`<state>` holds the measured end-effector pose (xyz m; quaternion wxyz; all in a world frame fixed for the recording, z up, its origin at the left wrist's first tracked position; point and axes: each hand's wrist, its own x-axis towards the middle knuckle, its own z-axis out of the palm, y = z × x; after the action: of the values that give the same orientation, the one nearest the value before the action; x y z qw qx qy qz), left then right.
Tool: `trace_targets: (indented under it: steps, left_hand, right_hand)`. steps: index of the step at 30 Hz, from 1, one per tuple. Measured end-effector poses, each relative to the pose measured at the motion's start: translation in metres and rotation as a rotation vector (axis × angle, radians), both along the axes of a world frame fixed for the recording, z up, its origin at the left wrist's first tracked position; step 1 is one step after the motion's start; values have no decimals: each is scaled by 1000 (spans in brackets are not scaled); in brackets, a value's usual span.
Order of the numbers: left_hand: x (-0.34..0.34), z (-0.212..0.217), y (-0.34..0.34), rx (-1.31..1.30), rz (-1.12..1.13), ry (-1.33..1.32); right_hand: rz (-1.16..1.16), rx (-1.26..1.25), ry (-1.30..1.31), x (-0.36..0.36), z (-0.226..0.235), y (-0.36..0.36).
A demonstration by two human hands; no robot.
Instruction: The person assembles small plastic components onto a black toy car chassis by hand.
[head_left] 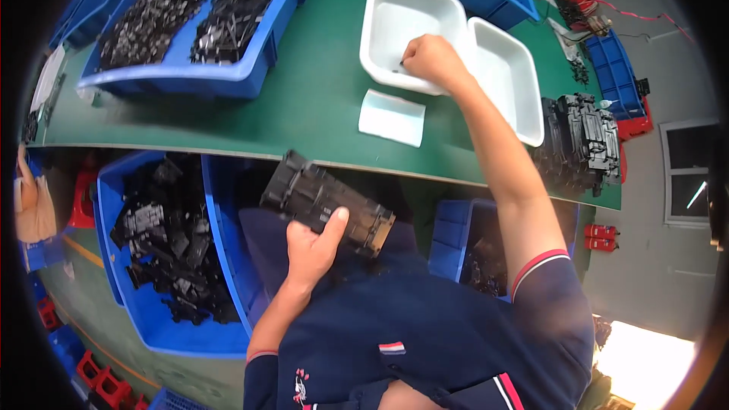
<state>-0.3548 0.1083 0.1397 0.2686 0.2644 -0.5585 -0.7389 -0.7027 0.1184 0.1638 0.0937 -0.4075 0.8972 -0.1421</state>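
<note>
- Far L edge: another person's bare forearm (29,191), well apart from the worker's own hands.
- L, below table level: deep blue plastic bin (144,320), w/ loose black plastic pieces (178,247) heaped inside.
- L on the table: wide blue plastic tray (178,86) w/ two piles of small black parts (156,23), bare strip of blue btwn them.
- Centre-L: worker's L hand (313,249), gripping; thumb lies on top of the part, other fingers mostly hidden under it.
- In that hand: long, boxy black plastic moulded part (317,196), held tilted over the lap, just in front of the table edge; far L end up, R end lower.
- Centre: green flat tabletop (323,118); on it a pale, whitish rectangular sheet (392,118), nr the front edge.
- Centre-R: white plastic rectangular tub (410,15); worker's R hand (433,59) reaches into it, fingers curled together low down. Can't tell if they hold anything; tiny dark bits show by the fingertips.
- R of that: second white plastic tub (510,68), right beside the first, partly behind the R forearm.
- Far R on table: stacked black plastic assemblies (588,140), nr the tub.
</note>
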Motion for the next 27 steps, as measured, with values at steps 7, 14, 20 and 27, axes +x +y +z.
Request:
trace_targets:
  steps: [7,14,20,27]
  left_hand:
    - [1,-6,-2,58,-54,51]
    - [4,-4,3,77,-62,50]
    - [5,-8,4,90,-54,50]
    - [-12,-8,0,80,-101,70]
  right_hand:
    - [13,106,25,6,18,-3]
    - [-102,35,-73,7,22,-3]
    - [-98,-628,-490,43,69,45]
    - [-195,-621,-727,86,38,95]
